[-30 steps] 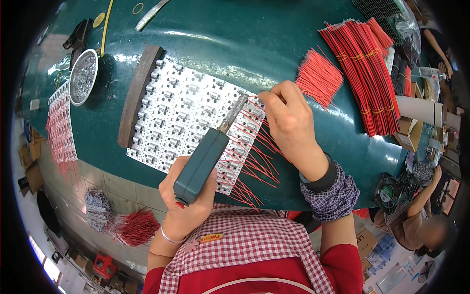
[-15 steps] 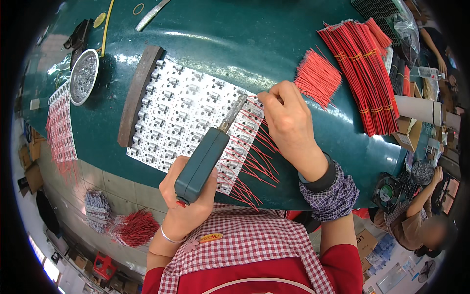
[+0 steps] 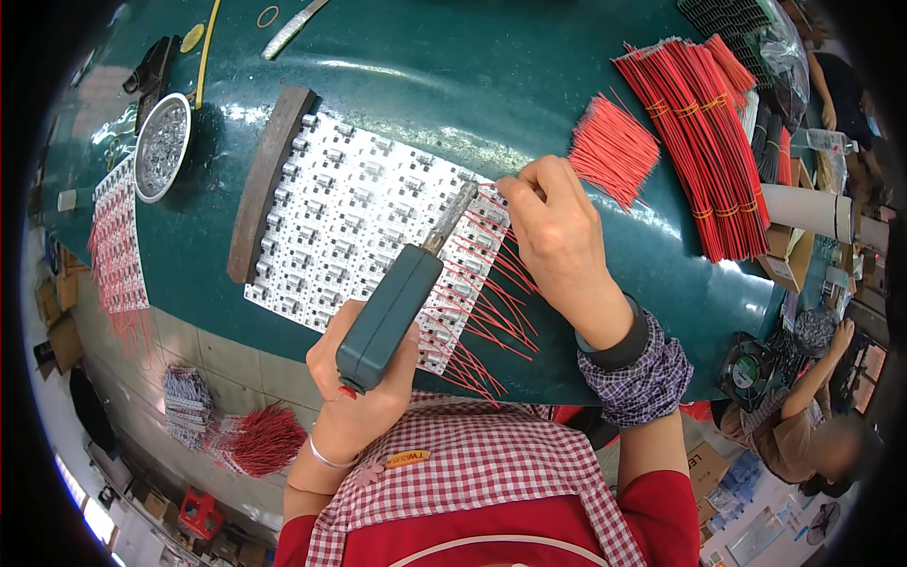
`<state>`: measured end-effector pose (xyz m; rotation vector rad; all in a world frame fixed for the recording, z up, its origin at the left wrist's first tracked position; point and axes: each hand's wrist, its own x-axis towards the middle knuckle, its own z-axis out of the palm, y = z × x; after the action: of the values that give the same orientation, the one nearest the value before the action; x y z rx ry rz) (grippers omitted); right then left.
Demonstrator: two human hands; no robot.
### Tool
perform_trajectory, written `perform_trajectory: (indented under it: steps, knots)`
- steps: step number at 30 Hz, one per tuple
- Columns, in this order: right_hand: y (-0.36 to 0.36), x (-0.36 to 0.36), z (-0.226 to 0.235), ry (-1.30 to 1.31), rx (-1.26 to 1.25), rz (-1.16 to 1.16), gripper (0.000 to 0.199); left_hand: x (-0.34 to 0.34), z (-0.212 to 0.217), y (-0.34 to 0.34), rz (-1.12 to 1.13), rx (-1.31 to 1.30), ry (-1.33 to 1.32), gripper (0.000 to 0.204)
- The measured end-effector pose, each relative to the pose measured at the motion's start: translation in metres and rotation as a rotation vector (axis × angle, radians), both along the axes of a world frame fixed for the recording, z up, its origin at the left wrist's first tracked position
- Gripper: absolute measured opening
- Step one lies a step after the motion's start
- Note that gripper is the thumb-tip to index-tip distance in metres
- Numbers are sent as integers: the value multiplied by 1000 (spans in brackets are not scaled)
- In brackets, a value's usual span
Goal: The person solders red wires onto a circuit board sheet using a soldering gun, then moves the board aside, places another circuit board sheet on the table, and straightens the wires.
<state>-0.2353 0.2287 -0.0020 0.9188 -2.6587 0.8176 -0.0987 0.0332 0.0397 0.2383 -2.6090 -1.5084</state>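
Observation:
My left hand (image 3: 364, 406) is closed round the green handle of a soldering iron (image 3: 392, 317). The iron's metal tip rests at the far right corner of a white circuit board panel (image 3: 350, 227) carrying rows of small components. At that same corner my right hand (image 3: 564, 236) is closed in a pinch on the end of a thin red wire (image 3: 488, 188), close beside the tip. Several red wires (image 3: 491, 326) stick out from the panel's right edge below my right hand. A dark bar (image 3: 268, 189) lies along the panel's left edge.
Loose red wires (image 3: 614, 151) and tied red-and-black wire bundles (image 3: 699, 151) lie at right. At left are a white bowl (image 3: 186, 151) of metallic bits and a wired panel (image 3: 118, 236) over the table edge. A small fan (image 3: 746, 370) stands right; co-workers sit beyond.
My hands, the soldering iron and the panel stay practically where they were. At the far right, co-workers' arms have shifted slightly.

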Motion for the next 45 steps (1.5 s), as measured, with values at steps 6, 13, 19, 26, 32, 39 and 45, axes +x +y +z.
perform_trajectory:
  steps: [6,13,19,26,32,39,45]
  knots:
    - [0,-1,-1,34,27,37,24,2,-1,-2,10,-37,81,12]
    - [0,-1,-1,38,28,40,24,6,0,-2,46,24,41,17]
    - [4,2,-3,-23,-4,-31,20,10,-1,-3,69,-17,64,18]
    - [43,16,1,-88,-132,-155,13,30,-3,-12,228,52,0,28]
    - [66,61,16,-114,-215,-446,18,44,-7,-18,369,140,0,26]
    - [-12,135,5,59,-86,43,30,72,-2,-17,412,241,68,29]
    - [-30,161,-13,-76,68,169,54,110,-1,-22,368,88,240,29]
